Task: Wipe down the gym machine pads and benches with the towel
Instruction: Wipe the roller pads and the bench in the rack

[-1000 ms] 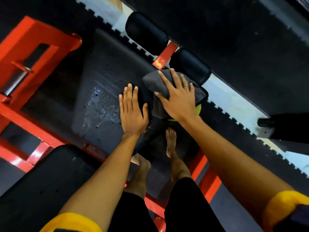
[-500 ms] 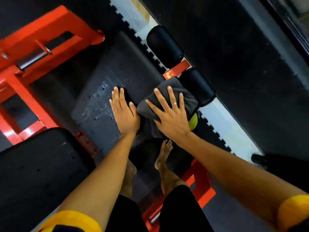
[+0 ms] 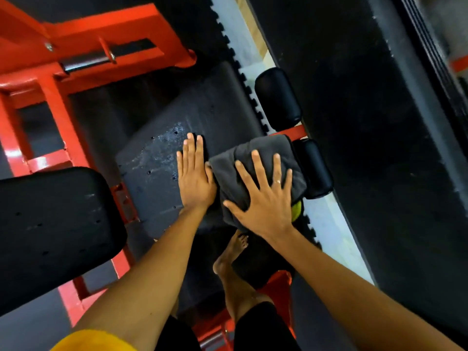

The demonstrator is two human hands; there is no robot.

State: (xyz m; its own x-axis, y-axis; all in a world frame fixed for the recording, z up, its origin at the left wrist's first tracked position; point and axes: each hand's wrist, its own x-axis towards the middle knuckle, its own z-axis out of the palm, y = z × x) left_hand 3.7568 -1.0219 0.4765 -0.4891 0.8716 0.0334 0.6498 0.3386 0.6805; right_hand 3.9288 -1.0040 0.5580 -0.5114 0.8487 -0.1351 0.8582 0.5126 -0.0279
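Note:
A folded grey towel (image 3: 266,153) with a bit of yellow-green showing at its lower right lies on a black pad of the red gym machine. My right hand (image 3: 263,198) presses flat on the towel, fingers spread and straight. My left hand (image 3: 193,176) rests flat beside it on the same black pad, fingers straight and together, touching the towel's left edge. Two black roller pads (image 3: 277,97) (image 3: 316,171) sit just beyond the towel, joined by a red bar. A large black bench pad (image 3: 50,231) is at the left.
The red steel frame (image 3: 60,117) with a chrome pin runs across the upper left. A grey scuffed plate (image 3: 152,160) lies under the pad. My bare feet (image 3: 233,249) stand on it. Black rubber floor mats (image 3: 367,122) with a pale strip between them fill the right.
The view has swung, so the machine sits more to the right and lower. Both hands have stayed flat, the right one pressing the towel along the pad near the rollers.

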